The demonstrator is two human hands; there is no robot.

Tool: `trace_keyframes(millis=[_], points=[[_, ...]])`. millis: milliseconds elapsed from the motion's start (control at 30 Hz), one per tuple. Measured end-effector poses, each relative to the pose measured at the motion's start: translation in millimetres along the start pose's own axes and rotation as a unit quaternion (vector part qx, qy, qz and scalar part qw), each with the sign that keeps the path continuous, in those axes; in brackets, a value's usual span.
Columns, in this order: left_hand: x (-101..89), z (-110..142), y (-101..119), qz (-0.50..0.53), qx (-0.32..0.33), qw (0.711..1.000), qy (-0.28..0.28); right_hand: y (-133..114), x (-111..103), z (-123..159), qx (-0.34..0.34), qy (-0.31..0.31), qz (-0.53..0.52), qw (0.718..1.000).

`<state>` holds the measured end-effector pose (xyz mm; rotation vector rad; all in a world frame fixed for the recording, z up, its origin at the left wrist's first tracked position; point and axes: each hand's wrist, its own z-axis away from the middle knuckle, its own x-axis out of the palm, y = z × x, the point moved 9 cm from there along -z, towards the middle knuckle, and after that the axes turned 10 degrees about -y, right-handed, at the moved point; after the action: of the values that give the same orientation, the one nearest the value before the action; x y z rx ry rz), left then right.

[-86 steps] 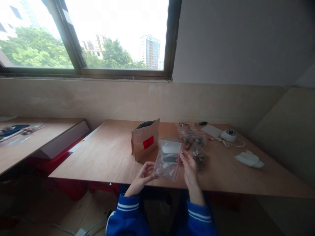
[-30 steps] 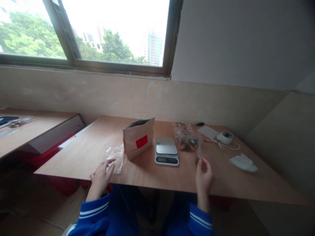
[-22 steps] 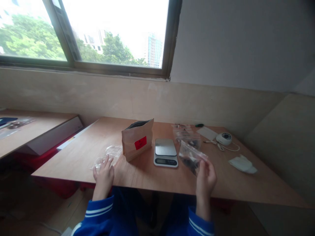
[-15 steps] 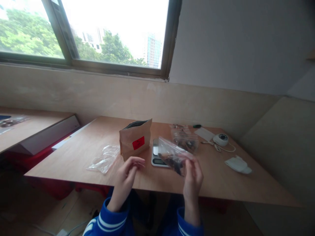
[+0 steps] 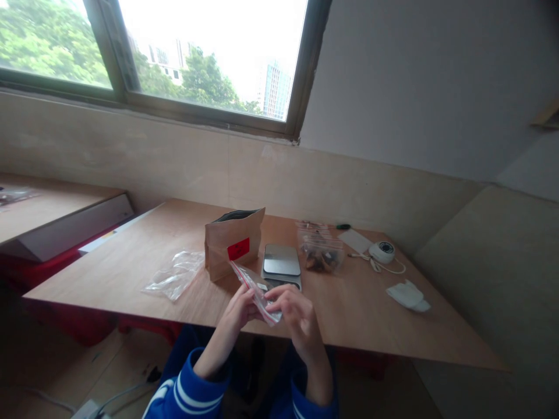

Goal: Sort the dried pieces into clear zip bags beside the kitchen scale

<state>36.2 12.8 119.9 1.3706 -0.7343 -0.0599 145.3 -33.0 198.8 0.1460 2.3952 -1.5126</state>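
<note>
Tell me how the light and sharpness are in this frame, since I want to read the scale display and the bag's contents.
Head view: the window is blown out white and backlights the room; the scale display sits in dim shade, unreadable; the zip bag between left hand and right hand is soft, contents unclear; edges bow from wide-lens distortion.

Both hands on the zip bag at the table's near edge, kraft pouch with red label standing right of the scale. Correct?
Not quite: in the head view the kraft pouch stands left of the scale, not right. Both the left hand and right hand do hold the zip bag at the table's near edge.
</note>
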Motion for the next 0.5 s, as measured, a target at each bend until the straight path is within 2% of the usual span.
trace_keyframes(millis=[133,233,400,500], points=[[-2.9,1.0,10.9,-0.093,0.021,0.995,-0.003,15.8,2.9,-2.3,0.073,-0.005,0.016,0.997],[-4.7,1.9,19.5,-0.193,0.043,0.98,-0.003,24.7,8.1,-4.2,0.105,-0.02,0.021,0.994],[-20.1,4.2,24.5,-0.374,0.045,0.924,0.061,33.7,19.6,-5.7,0.123,-0.063,0.055,0.989],[-19.8,4.3,24.3,-0.433,0.037,0.898,0.072,41.7,22.1,-5.2,0.147,-0.063,0.061,0.985]])
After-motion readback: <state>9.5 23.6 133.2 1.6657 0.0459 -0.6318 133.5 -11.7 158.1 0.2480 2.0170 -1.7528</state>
